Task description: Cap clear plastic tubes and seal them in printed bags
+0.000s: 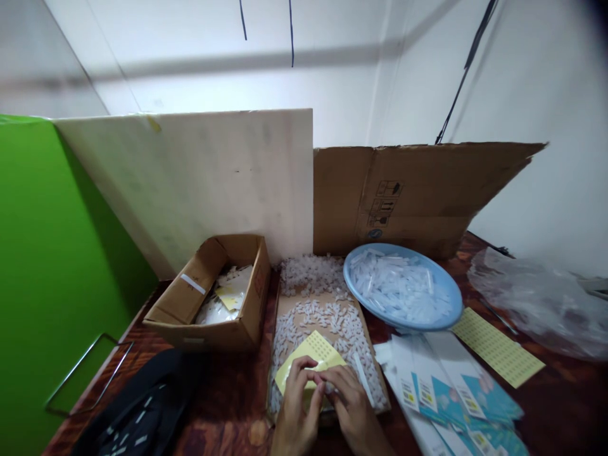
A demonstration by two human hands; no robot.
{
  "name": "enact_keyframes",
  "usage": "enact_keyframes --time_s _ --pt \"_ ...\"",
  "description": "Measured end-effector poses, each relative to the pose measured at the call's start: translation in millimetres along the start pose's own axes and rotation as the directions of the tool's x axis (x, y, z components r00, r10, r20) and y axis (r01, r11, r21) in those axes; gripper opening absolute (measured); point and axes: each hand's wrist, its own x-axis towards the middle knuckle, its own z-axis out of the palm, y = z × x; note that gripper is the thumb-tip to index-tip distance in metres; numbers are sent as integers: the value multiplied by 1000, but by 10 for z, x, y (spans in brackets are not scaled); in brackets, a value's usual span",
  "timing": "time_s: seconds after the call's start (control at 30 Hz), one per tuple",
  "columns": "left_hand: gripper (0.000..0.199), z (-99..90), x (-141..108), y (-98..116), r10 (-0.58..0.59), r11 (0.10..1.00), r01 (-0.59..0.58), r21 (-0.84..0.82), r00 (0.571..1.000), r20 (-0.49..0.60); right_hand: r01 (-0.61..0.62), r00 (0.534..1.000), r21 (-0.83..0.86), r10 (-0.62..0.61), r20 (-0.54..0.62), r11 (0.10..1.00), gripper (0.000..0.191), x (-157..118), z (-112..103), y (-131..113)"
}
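My left hand and my right hand meet at the front of a shallow cardboard tray. Their fingertips are pinched together around something small and pale that I cannot make out. Under and behind the fingers lies a yellow sheet with rows of small marks. Many small whitish pieces cover the tray, with a clearer heap at its far end. A thin white strip lies right of my right hand.
An open cardboard box holds papers at the left. A blue basin of clear pieces stands right, near printed cards, another yellow sheet and a plastic bag. A black cloth item lies front left. Panels stand behind.
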Motion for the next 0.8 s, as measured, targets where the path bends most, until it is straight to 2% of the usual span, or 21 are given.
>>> enact_keyframes --time_s 0.3,0.43,0.57,0.63,0.7,0.77,0.8 --pt "17 56 -26 -18 35 999 -31 43 995 -99 -59 998 37 59 -5 998 33 16 -76 -112" --pt "27 88 -19 -137 -43 998 34 -58 986 -161 -113 993 105 111 29 988 27 0 -102 -228" --pt "27 66 2 -159 -116 988 98 -116 980 -160 -201 979 145 204 0 969 42 -71 -105 -258" --pt "24 51 7 -106 -85 995 78 -55 987 -133 -243 968 197 249 -7 950 53 -110 -128 -222" --pt "20 63 5 -65 -4 998 8 55 998 -61 -267 959 260 281 -20 928 59 -137 -180 -173" --pt "18 117 -2 -85 137 971 -142 190 990 44 -266 957 314 289 -30 912 61 -148 -260 -134" --pt "19 160 -7 -126 221 935 -238 263 971 96 -264 956 334 292 -35 905 61 -151 -307 -121"
